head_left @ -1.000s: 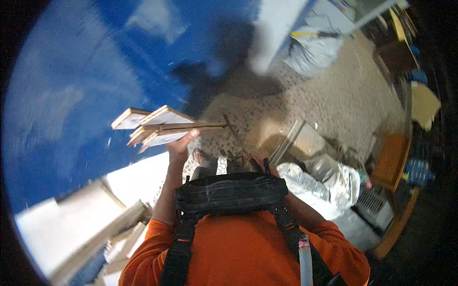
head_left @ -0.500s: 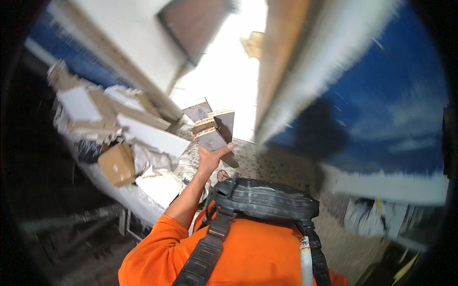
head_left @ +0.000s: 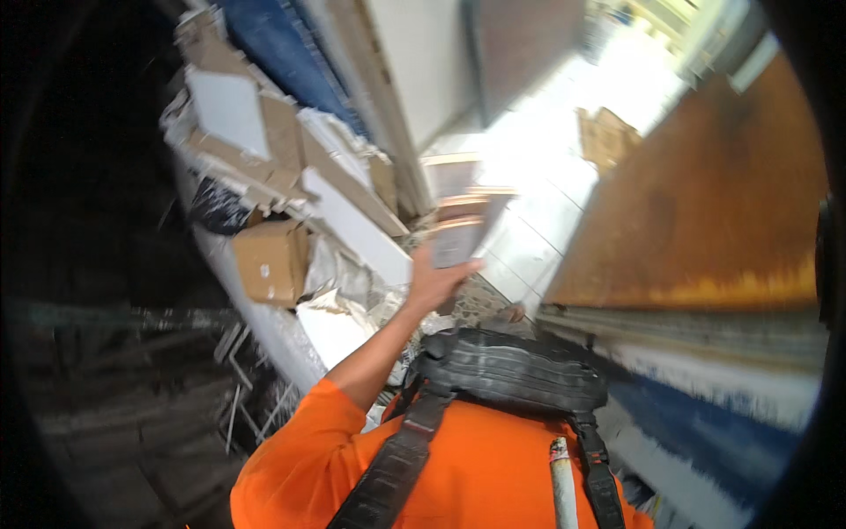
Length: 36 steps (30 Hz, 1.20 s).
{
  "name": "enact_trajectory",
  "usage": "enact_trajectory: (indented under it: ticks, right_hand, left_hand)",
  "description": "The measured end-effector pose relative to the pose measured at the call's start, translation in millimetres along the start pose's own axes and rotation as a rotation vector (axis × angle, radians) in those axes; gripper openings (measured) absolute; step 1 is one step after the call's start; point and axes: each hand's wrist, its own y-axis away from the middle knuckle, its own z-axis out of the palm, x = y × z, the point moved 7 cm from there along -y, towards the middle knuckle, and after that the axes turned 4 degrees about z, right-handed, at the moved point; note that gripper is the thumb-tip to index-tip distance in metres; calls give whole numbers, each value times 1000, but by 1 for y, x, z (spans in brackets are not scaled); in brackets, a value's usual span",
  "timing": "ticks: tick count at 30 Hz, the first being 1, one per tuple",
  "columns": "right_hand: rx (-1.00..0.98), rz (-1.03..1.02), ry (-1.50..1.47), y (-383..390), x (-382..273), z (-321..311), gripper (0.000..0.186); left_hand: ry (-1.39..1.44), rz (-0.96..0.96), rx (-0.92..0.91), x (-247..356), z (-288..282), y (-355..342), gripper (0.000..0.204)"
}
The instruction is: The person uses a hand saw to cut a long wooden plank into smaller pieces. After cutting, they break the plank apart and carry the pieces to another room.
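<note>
In front of my chest, my left hand (head_left: 432, 286) is closed around a bundle of several short plywood offcuts (head_left: 456, 242) with grey-brown faces and pale raw edges. The pieces fan out at different angles beyond my fingers and are blurred by motion. Just below the hand, a black zipped pouch (head_left: 515, 368) hangs on a strap harness across my orange shirt. A whitish tube (head_left: 562, 485) lies against the shirt beside the right strap. My right hand is out of view.
To the left lies a heap of flattened cardboard and white panels (head_left: 227, 113) with a brown cardboard box (head_left: 271, 264). Ahead, a doorway opens onto white floor tiles (head_left: 551, 207) with a cardboard piece (head_left: 608, 139) on them. A brown door panel (head_left: 696, 203) stands at the right.
My view has turned and come closer to the doorway. The brown door panel now fills the right, and the blue wall has slid to the lower right. My left hand keeps its hold on the offcuts.
</note>
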Motion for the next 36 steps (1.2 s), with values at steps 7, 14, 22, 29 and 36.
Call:
enact_trajectory:
  ticks: [7, 14, 22, 29, 36]
  right_hand:
    - [-18, -334, -27, -76, -262, -6, 55]
    - [-107, -796, -261, -40, -569, -38, 58]
    - [-434, -1168, -414, 23, -843, -35, 63]
    - [-264, -1238, -383, 44, -969, -4, 58]
    - [-377, -1287, -460, 42, -1052, -43, 48]
  left_hand:
    - [139, -13, -187, 36, 53, -130, 64]
    - [176, 16, -403, 57, 97, -267, 74]
    - [4, 519, -530, 120, 134, -399, 80]
    - [132, 72, -903, 90, 137, -529, 48]
    - [91, -179, -941, 100, 186, -640, 70]
